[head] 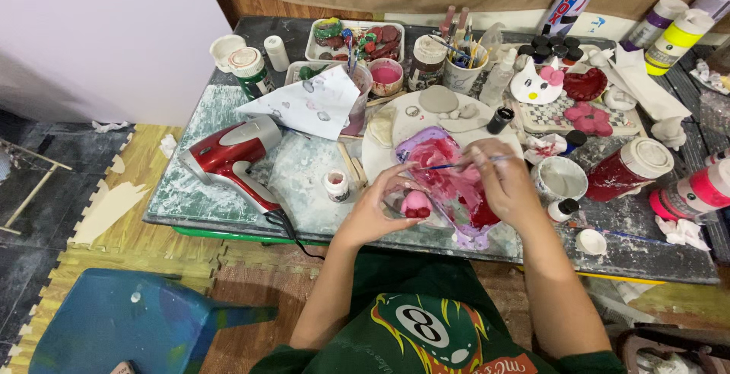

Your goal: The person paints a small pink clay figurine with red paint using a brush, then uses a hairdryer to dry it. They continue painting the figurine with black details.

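My left hand (378, 208) holds a small pink and red clay figure (416, 204) just above the near part of the table. My right hand (503, 179) grips a thin blue paintbrush (449, 166) that points left, its tip over a clear plastic sheet (450, 184) smeared with pink and red paint. The sheet lies on a round white board (388, 153). A small white-capped paint pot (336, 185) stands left of my left hand.
A red hair dryer (232, 157) lies at the left with its cord over the table edge. Paint bottles (628, 169), a white cup (559, 179), a brush jar (462, 70), a tray of painted pieces (357, 39) and crumpled paper (312, 104) crowd the table. A blue stool (122, 324) stands at lower left.
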